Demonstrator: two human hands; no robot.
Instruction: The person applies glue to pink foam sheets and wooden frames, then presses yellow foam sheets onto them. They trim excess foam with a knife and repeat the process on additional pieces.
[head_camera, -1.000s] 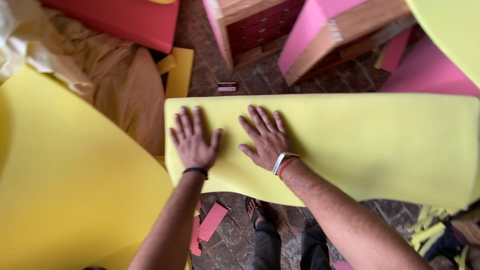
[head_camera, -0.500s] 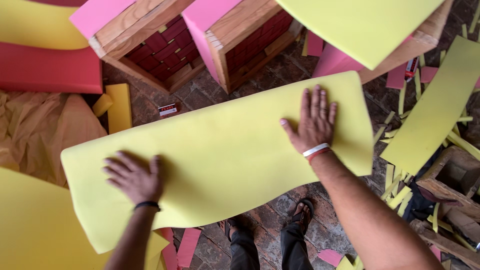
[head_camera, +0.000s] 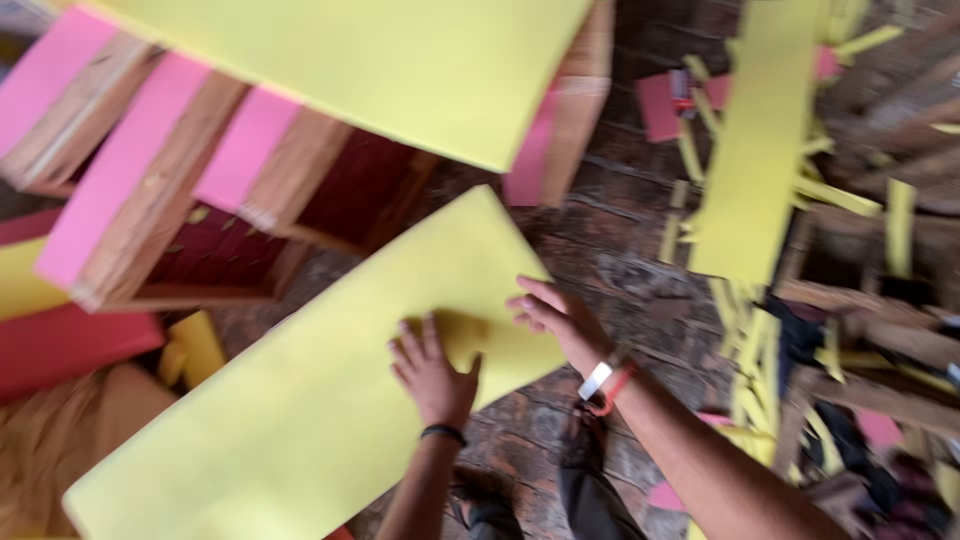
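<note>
Here the left hand (head_camera: 432, 375) presses flat, fingers spread, on the yellow foam sheet (head_camera: 300, 400); the right hand (head_camera: 552, 318), open, steadies its edge. Better keep both palms flat.

Plain yellow foam sheet (head_camera: 300, 400), pink-topped brown wooden frames (head_camera: 150, 190), perhaps reddish-brown brick floor (head_camera: 610, 250).

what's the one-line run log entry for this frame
left hand: flat on yellow foam sheet | right hand: on sheet's right edge | sheet: tilted over brick floor | nearby: pink-padded wooden frames
</note>
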